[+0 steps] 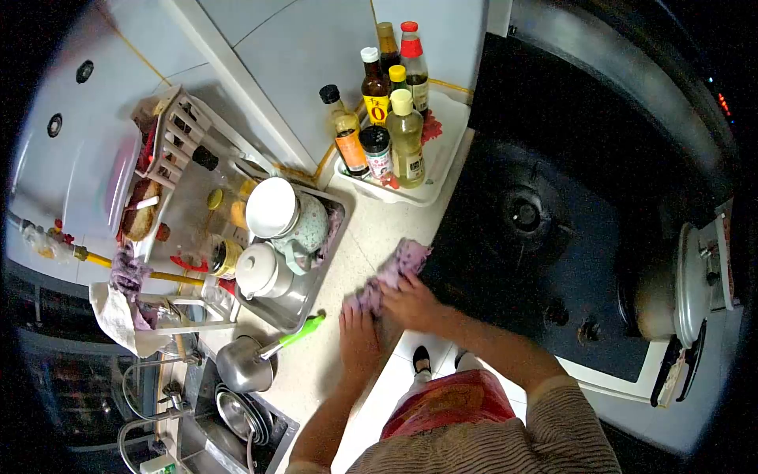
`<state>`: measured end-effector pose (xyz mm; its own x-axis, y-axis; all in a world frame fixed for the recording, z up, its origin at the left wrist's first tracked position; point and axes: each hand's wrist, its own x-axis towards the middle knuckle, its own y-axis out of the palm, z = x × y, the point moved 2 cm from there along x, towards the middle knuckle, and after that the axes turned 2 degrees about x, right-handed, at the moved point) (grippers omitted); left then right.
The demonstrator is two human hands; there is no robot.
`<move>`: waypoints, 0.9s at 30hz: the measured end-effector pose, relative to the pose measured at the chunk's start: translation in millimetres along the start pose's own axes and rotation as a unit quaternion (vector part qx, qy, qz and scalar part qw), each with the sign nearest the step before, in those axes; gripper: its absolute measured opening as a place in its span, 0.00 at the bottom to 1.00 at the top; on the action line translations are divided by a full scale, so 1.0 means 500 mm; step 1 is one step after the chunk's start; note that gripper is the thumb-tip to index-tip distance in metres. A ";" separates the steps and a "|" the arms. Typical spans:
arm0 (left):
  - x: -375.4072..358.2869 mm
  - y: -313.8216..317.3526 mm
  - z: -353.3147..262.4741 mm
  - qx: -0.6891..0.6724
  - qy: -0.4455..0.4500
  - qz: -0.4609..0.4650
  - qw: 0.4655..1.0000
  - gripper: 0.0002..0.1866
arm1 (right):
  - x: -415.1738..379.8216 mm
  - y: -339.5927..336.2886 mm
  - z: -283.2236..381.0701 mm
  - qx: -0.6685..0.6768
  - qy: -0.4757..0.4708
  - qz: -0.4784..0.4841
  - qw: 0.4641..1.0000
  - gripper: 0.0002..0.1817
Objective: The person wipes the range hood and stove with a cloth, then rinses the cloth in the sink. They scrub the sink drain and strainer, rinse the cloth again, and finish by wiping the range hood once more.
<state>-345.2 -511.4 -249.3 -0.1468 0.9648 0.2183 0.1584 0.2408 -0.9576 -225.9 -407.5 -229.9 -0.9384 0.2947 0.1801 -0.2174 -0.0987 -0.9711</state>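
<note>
A bunched purple cloth (411,256) lies on the pale counter beside the black stove. My right hand (410,302) presses down over its middle, with the fingers curled onto the fabric. Close by on the left, my left hand (360,338) rests flat near the counter's front edge, fingers stretched out and their tips against the cloth's lower end. What lies beneath the fingers is hidden.
The black stove (505,276) is at right, with a lidded pot (685,284) at its far side. A white tray (442,170) carries several sauce bottles. Left are a metal tray (335,229) with crockery, a green-handled saucepan (243,365) and the sink (201,442).
</note>
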 end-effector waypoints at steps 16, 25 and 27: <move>0.040 -0.014 -0.069 -0.189 0.012 0.002 0.982 0.09 | -0.054 -0.042 0.021 0.222 0.182 -0.184 0.940 0.09; 0.176 0.033 -0.297 -0.043 0.320 0.075 0.943 0.15 | -0.232 -0.081 -0.118 0.092 0.379 -0.167 0.906 0.18; 0.099 0.025 -0.329 -0.090 0.359 0.091 0.924 0.15 | -0.342 -0.123 -0.045 0.066 0.355 -0.184 0.914 0.21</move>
<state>-189.7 -443.0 -219.4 0.5747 0.7967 0.1872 0.2852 0.0195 -0.9583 -46.2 -430.3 -204.6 -0.3942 0.8689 0.2992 -0.5581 0.0323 -0.8291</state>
